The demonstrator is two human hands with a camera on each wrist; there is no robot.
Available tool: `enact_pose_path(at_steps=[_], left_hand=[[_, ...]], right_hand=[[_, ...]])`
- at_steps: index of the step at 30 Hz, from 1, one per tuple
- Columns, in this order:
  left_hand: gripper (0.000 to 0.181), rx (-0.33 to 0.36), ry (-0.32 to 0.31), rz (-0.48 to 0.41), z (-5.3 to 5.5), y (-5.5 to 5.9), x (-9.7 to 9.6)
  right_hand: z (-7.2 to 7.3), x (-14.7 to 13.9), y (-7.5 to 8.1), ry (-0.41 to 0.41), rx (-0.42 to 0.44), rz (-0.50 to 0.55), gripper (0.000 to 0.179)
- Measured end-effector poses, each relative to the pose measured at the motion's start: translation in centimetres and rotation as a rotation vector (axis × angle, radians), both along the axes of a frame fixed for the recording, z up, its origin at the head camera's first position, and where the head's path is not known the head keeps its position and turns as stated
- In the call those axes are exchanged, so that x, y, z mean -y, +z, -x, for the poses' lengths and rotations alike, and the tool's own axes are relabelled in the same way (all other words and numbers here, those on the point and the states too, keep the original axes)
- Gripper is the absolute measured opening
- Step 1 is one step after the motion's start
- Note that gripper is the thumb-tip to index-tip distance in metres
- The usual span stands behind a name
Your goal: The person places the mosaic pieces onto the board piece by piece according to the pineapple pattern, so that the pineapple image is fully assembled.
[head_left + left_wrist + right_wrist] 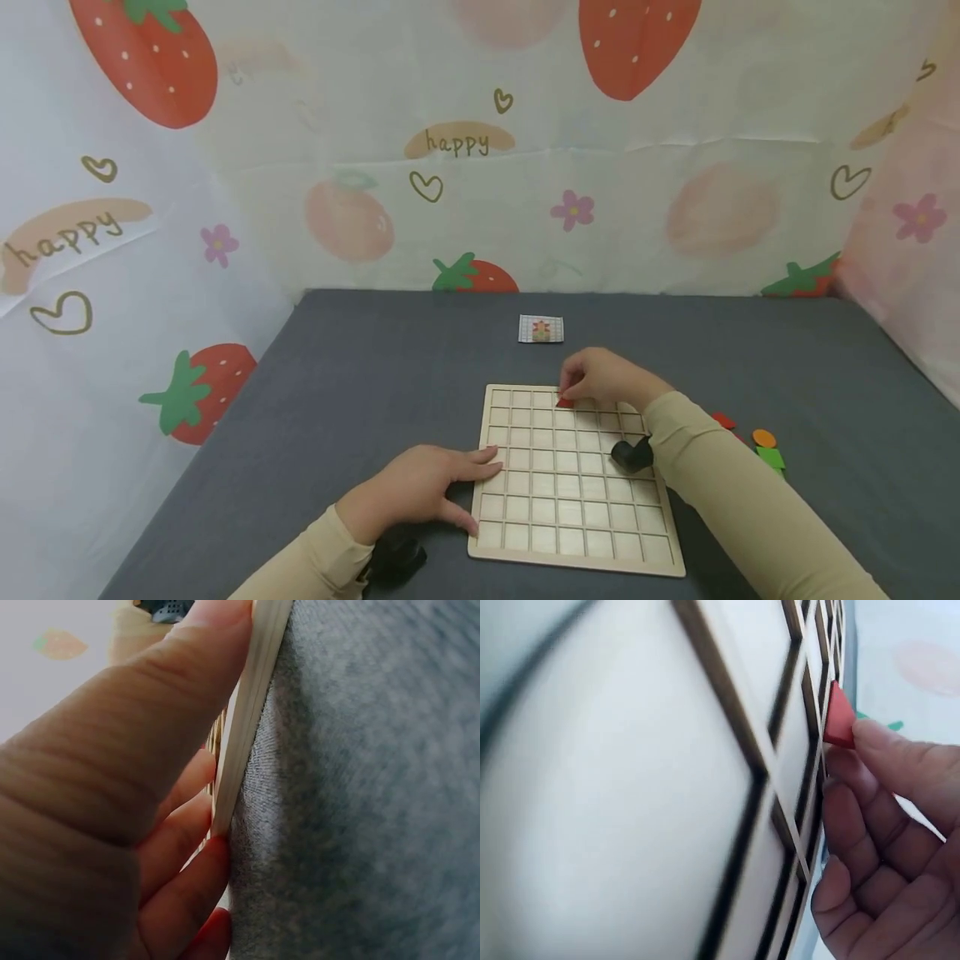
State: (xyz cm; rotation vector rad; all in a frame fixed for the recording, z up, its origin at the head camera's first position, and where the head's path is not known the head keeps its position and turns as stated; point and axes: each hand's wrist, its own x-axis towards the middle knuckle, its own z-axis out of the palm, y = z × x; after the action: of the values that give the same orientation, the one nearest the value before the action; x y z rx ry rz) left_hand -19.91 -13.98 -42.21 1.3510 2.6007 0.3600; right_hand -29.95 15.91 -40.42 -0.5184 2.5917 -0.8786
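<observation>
A square wooden grid board (567, 486) lies on the grey cloth, its cells bordered by thin raised strips. My right hand (603, 375) is over the board's far edge and pinches a small red triangle (563, 403) between thumb and fingers. In the right wrist view the red triangle (840, 716) stands tilted, one edge right at the grid strips. My left hand (427, 487) rests against the board's left side, fingers extended. Up close in the left wrist view, the thumb and fingertips touch the board's pale edge (255, 712).
Right of the board, partly behind my right sleeve (735, 483), lie a red piece (723, 420), an orange disc (763, 438) and a green piece (770, 457). A small card (541, 329) with a printed grid picture lies beyond the board. A patterned curtain (480, 208) stands behind the table.
</observation>
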Motion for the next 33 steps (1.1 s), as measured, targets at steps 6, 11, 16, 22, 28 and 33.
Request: enact_pose_path(at_steps=[6,11,16,22,28,33], left_hand=[[0.083,-0.010,-0.015,-0.019,0.2,-0.2,0.0],[0.083,-0.002,-0.009,-0.016,0.3,-0.2,-0.1],[0.083,0.002,-0.006,-0.003,0.2,-0.1,-0.1],[0.083,-0.008,-0.006,0.028,0.0,0.1,-0.2],[0.083,-0.019,-0.007,0.024,-0.2,0.1,-0.2],[0.082,-0.039,-0.009,0.018,-0.2,0.0,-0.2]], right_hand=[[-0.2,0.0,-0.2,-0.010,0.005,-0.026,0.011],[-0.1,-0.4,-0.1,0.033,0.001,-0.014,0.004],[-0.3,-1.5,0.6,0.080,-0.012,-0.007,0.007],[-0.8,-4.1,2.1,0.018,0.009,0.022,0.019],[-1.7,-7.3,3.8,-0.041,-0.029,0.014,0.028],[-2.6,-10.1,4.8,-0.088,-0.069,0.009,0.030]])
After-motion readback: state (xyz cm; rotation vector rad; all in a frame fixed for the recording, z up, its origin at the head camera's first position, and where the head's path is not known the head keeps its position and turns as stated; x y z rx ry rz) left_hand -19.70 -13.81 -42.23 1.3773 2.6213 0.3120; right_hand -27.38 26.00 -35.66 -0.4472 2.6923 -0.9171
